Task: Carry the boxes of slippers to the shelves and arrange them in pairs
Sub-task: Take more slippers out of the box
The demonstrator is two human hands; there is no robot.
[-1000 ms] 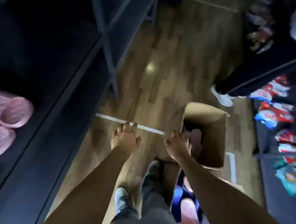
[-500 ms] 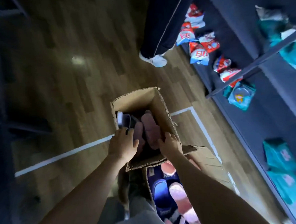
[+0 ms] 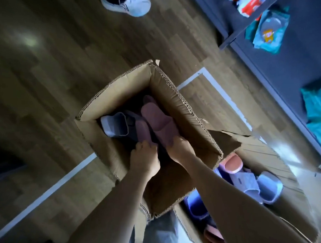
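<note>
Slipper box (image 3: pixel 124 89), open-topped brown cardboard, sits on the wooden floor (image 3: pixel 63 63) right in front of the person, straddling a white tape line (image 3: pixel 44 195). Both bare arms reach down into it from its near side.

Inside the box, a pink slipper (image 3: pixel 156 119) lies along the right wall. A darker mauve slipper (image 3: pixel 143 131) lies just beside it, and a grey slipper (image 3: pixel 116 125) lies against the left wall.

The right hand (image 3: pixel 180 149) has its fingers wrapped round the near end of the pink slipper. The left hand (image 3: pixel 144 158) is curled onto the near end of the mauve one, with the fingertips tucked under and partly hidden.

A second box (image 3: pixel 260 148) with a torn flap stands against the first box's right near corner. It holds a blue slipper (image 3: pixel 268 187) and a pink-lined slipper (image 3: pixel 231 163) among others.

Beyond the box's far side, someone else's white sneaker (image 3: pixel 127 4) stands on the floor. Off past its right side runs a dark shelf (image 3: pixel 267 57) with a teal packet (image 3: pixel 270 28) lying on it.
</note>
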